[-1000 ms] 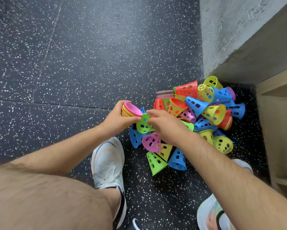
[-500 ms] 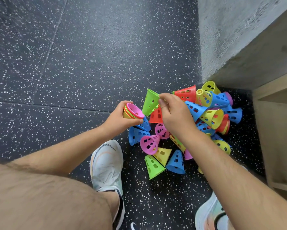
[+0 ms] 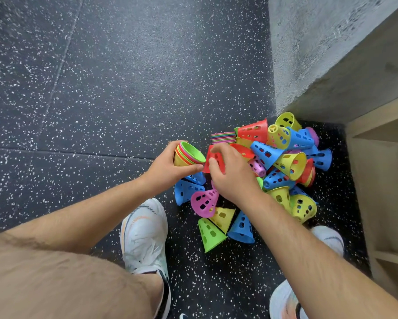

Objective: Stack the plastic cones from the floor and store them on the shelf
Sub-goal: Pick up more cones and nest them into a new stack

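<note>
Since half a second ago the green cone has joined the nested stack (image 3: 188, 155) that our left hand (image 3: 168, 168) grips around its side, and our right hand (image 3: 233, 173) now pinches a red holed cone (image 3: 213, 157) just beside it. Past our white left shoe (image 3: 145, 233) lies the pile of red, yellow, blue, pink and green cones (image 3: 283, 157). Speckled floor (image 3: 124, 88) lies open leftward, while the concrete wall (image 3: 320, 54) and wooden shelf (image 3: 377, 157) hem the pile's far and right edges.
</note>
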Demonstrator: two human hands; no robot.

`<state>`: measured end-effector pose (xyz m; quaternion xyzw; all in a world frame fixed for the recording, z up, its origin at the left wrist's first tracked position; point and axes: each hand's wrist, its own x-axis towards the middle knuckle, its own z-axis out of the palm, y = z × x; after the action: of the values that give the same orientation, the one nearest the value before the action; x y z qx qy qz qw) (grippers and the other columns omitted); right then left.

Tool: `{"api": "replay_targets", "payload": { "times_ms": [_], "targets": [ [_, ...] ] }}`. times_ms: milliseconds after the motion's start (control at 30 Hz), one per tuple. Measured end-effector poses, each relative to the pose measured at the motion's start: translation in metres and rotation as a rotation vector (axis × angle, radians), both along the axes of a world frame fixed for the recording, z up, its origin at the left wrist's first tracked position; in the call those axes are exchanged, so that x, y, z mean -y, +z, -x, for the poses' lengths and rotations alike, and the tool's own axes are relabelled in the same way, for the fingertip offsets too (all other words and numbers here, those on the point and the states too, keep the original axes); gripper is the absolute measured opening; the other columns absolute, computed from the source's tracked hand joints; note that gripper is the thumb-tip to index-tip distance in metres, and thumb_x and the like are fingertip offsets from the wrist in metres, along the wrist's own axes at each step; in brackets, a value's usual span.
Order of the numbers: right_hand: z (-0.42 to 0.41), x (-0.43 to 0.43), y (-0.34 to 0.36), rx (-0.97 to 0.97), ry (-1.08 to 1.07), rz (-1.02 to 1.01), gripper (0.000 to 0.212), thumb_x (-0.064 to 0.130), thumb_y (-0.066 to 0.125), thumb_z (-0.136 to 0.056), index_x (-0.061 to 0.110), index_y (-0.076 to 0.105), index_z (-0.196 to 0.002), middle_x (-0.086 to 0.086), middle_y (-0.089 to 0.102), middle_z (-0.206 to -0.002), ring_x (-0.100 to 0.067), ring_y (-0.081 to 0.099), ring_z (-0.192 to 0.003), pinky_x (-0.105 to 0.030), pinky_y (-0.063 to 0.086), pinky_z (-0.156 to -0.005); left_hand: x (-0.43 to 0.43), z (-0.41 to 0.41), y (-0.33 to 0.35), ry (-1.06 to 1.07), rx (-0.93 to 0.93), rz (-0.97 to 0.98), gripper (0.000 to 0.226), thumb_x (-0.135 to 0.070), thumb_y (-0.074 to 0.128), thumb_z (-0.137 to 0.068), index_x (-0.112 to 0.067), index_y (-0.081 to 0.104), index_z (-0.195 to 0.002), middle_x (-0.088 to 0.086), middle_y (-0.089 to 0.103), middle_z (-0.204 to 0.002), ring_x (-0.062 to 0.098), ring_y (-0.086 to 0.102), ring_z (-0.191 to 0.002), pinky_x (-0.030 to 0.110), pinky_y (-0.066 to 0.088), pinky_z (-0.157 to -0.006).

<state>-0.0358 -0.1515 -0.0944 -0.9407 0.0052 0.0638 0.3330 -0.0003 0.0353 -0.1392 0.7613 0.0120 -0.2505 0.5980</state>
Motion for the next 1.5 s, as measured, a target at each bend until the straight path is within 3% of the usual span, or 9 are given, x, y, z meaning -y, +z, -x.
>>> {"api": "replay_targets", "payload": {
  "times_ms": [67,133,333,533,833,1000,1100,1300,1500],
  "targets": [
    [0.003,0.01,-0.009,0.059,0.082,0.155,0.016,0.025,0.052,-0.091,0.019,0.065,-0.098,0.004,0.063,-0.114,-0.018,0.052,-0.119,-0.043,0.042,-0.104,0.001,0.0,0.0,0.003,0.005,-0.005,0.065,-0.03,0.093,-0.072,-0.028,0.054,-0.125,-0.01,0.068,-0.105,-0.003,0.066,-0.089,0.019,0.053,-0.083],
    [0.01,0.013,-0.013,-0.017,0.175,0.271,0.023,0.026,0.054,-0.091,0.02,0.072,-0.104,0.003,0.056,-0.14,-0.019,0.035,-0.142,-0.041,0.023,-0.121,0.001,0.0,0.001,0.0,0.006,-0.008,0.065,-0.03,0.092,-0.072,-0.028,0.054,-0.125,-0.01,0.068,-0.105,-0.004,0.066,-0.088,0.016,0.052,-0.079],
    [0.021,0.012,-0.025,-0.146,0.307,0.477,0.042,0.032,0.042,-0.098,0.025,0.061,-0.134,0.004,0.019,-0.166,-0.022,0.006,-0.154,-0.04,-0.001,-0.124,0.001,0.001,0.003,-0.003,0.006,0.003,0.062,-0.022,0.09,-0.076,-0.021,0.054,-0.126,-0.006,0.069,-0.104,-0.005,0.066,-0.085,0.014,0.053,-0.079],
    [0.018,0.015,-0.028,-0.083,0.241,0.457,0.054,0.026,0.042,-0.101,0.013,0.036,-0.153,0.0,0.025,-0.164,-0.023,0.016,-0.152,-0.04,0.009,-0.126,-0.002,0.004,0.0,0.011,-0.009,0.018,0.063,-0.024,0.091,-0.074,-0.022,0.056,-0.126,-0.004,0.071,-0.106,-0.001,0.067,-0.088,0.016,0.051,-0.076],
    [-0.001,0.025,-0.012,0.049,-0.109,0.101,0.07,0.037,0.082,-0.078,0.006,0.051,-0.132,-0.005,0.047,-0.129,-0.02,0.045,-0.125,-0.032,0.035,-0.113,0.003,0.002,0.003,0.019,-0.013,0.051,0.063,-0.023,0.091,-0.074,-0.022,0.057,-0.126,-0.003,0.073,-0.108,0.004,0.071,-0.095,0.02,0.054,-0.08],
    [-0.01,0.034,-0.009,0.182,-0.16,0.04,0.047,0.052,0.063,-0.091,0.01,0.06,-0.111,-0.002,0.052,-0.112,-0.022,0.054,-0.105,-0.041,0.049,-0.093,0.009,-0.001,0.005,0.008,-0.003,0.051,0.063,-0.02,0.091,-0.076,-0.023,0.056,-0.127,-0.005,0.071,-0.107,0.0,0.069,-0.091,0.014,0.051,-0.078],
    [-0.013,0.035,-0.002,0.24,-0.136,0.054,0.044,0.052,0.05,-0.098,0.011,0.059,-0.112,0.006,0.052,-0.111,-0.019,0.052,-0.108,-0.037,0.045,-0.097,0.013,-0.003,0.005,-0.015,0.014,0.048,0.065,-0.021,0.092,-0.074,-0.025,0.056,-0.128,-0.002,0.071,-0.112,0.004,0.069,-0.097,0.014,0.051,-0.081],
    [-0.013,0.028,0.011,-0.003,-0.024,-0.004,0.058,0.045,0.051,-0.1,0.013,0.04,-0.147,0.0,0.053,-0.14,-0.016,0.043,-0.131,-0.032,0.034,-0.111,0.019,-0.008,0.006,-0.053,0.048,0.042,0.064,-0.025,0.093,-0.074,-0.028,0.056,-0.126,-0.002,0.07,-0.113,0.007,0.069,-0.099,0.022,0.054,-0.087],
    [0.002,0.027,0.01,-0.234,0.078,-0.047,0.08,0.068,0.048,-0.088,0.031,0.024,-0.156,0.008,0.051,-0.143,-0.01,0.041,-0.136,-0.035,0.036,-0.112,0.024,-0.004,0.01,-0.069,0.046,0.052,0.067,-0.031,0.092,-0.07,-0.027,0.056,-0.126,-0.01,0.071,-0.108,-0.003,0.067,-0.092,0.013,0.05,-0.082]
  ]
}}
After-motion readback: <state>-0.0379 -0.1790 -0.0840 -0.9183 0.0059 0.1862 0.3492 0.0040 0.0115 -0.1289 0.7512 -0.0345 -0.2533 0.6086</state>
